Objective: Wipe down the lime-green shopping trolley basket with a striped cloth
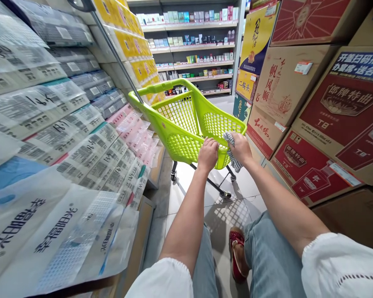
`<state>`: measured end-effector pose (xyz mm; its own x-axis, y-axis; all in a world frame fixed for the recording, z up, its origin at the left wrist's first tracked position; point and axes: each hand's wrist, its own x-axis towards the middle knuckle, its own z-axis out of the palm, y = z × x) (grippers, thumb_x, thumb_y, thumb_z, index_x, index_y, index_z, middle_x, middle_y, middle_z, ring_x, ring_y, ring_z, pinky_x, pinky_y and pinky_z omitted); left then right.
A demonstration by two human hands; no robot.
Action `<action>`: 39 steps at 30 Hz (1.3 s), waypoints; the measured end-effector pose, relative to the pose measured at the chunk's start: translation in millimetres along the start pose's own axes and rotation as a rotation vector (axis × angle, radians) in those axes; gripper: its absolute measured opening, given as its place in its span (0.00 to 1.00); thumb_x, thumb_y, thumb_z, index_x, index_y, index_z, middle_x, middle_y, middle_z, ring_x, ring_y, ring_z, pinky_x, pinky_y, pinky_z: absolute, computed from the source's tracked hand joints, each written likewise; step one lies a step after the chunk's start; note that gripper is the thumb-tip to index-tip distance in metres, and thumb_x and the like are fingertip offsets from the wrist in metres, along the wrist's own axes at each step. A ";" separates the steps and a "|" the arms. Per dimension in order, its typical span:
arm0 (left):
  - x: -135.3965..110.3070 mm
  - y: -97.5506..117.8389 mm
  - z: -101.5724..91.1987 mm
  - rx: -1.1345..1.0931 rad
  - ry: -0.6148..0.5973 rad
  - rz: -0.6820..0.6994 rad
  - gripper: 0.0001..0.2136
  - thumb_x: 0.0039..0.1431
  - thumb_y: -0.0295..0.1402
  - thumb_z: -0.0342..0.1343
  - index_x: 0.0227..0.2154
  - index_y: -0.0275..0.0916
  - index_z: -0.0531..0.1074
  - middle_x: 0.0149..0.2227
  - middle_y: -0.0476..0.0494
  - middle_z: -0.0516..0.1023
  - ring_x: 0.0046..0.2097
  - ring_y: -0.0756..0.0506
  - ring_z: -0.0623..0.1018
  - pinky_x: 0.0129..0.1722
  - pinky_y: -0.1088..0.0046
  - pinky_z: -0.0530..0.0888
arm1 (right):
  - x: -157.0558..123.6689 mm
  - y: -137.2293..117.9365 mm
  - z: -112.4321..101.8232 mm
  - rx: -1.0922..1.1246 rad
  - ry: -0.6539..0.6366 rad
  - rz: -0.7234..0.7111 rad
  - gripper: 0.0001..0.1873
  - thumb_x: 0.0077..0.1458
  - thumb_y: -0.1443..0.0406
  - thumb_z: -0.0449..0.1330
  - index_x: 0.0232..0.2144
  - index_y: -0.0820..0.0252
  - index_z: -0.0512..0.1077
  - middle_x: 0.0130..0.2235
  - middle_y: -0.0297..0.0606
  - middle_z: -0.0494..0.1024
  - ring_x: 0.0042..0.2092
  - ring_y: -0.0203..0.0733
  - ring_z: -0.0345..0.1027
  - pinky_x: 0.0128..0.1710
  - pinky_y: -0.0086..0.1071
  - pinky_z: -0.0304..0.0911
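Observation:
A bright green shopping cart (pixel 186 147) stands on the tiled floor in front of me, its basket holding nothing that I can see. My left hand (pixel 208 154) is closed over the near rim of the basket. Just to its right, my right hand (pixel 240 148) is wrapped round a grey-and-white striped cloth (pixel 234 159), which hangs against the near right corner of the cart. The fingertips of both hands are partly hidden. On the far side of the basket the cart's handle (pixel 161 86) is visible.
Stacked plastic-wrapped packs (pixel 65 128) with handwritten prices line the left. Red and brown cartons (pixel 301 82) are piled along the right, close to the cart. Beyond it stand shelves (pixel 192 45) of small boxes and bottles. A grey pole (pixel 115 54) slants above the cart's left side.

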<state>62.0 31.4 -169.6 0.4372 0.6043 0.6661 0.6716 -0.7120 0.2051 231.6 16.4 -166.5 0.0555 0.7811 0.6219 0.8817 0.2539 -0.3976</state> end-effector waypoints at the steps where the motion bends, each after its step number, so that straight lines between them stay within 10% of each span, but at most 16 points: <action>1: 0.2 1.1 2.5 -0.015 -0.009 0.012 0.11 0.65 0.29 0.42 0.37 0.40 0.70 0.43 0.43 0.75 0.54 0.44 0.69 0.63 0.57 0.59 | -2.7 -5.9 1.2 0.004 -0.002 0.000 0.17 0.60 0.61 0.50 0.49 0.58 0.67 0.47 0.45 0.74 0.49 0.49 0.65 0.51 0.42 0.58; 8: 0.2 0.0 -2.2 0.029 -0.030 0.038 0.11 0.65 0.31 0.42 0.31 0.39 0.68 0.35 0.42 0.73 0.45 0.44 0.72 0.62 0.58 0.60 | -17.9 -30.4 9.6 0.092 0.017 -0.077 0.18 0.60 0.60 0.49 0.51 0.57 0.64 0.47 0.43 0.73 0.49 0.46 0.64 0.51 0.39 0.59; 18: 4.1 -5.8 -4.9 0.055 -0.051 0.046 0.15 0.66 0.34 0.39 0.26 0.41 0.65 0.33 0.45 0.71 0.42 0.46 0.71 0.60 0.59 0.62 | 2.8 18.7 13.2 -0.003 0.074 0.024 0.18 0.61 0.59 0.48 0.52 0.56 0.65 0.50 0.44 0.71 0.51 0.47 0.61 0.53 0.42 0.57; 28: 6.0 -21.7 -4.7 0.044 -0.056 0.011 0.12 0.65 0.32 0.41 0.29 0.41 0.67 0.35 0.44 0.73 0.45 0.45 0.71 0.62 0.58 0.59 | 0.6 -26.9 21.1 0.089 -0.055 -0.071 0.19 0.61 0.57 0.49 0.52 0.56 0.64 0.47 0.42 0.73 0.49 0.47 0.64 0.51 0.39 0.58; 39: 0.4 -33.3 -17.5 0.029 -0.073 0.014 0.14 0.66 0.33 0.40 0.26 0.40 0.66 0.33 0.45 0.72 0.43 0.46 0.71 0.62 0.58 0.59 | 35.7 -27.8 1.7 -0.039 0.141 0.110 0.23 0.57 0.48 0.51 0.48 0.55 0.67 0.51 0.47 0.65 0.53 0.54 0.58 0.52 0.48 0.56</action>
<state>29.5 49.1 -163.6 0.4883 0.6194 0.6148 0.6817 -0.7106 0.1745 208.3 38.2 -134.4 0.2157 0.7142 0.6658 0.8842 0.1464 -0.4435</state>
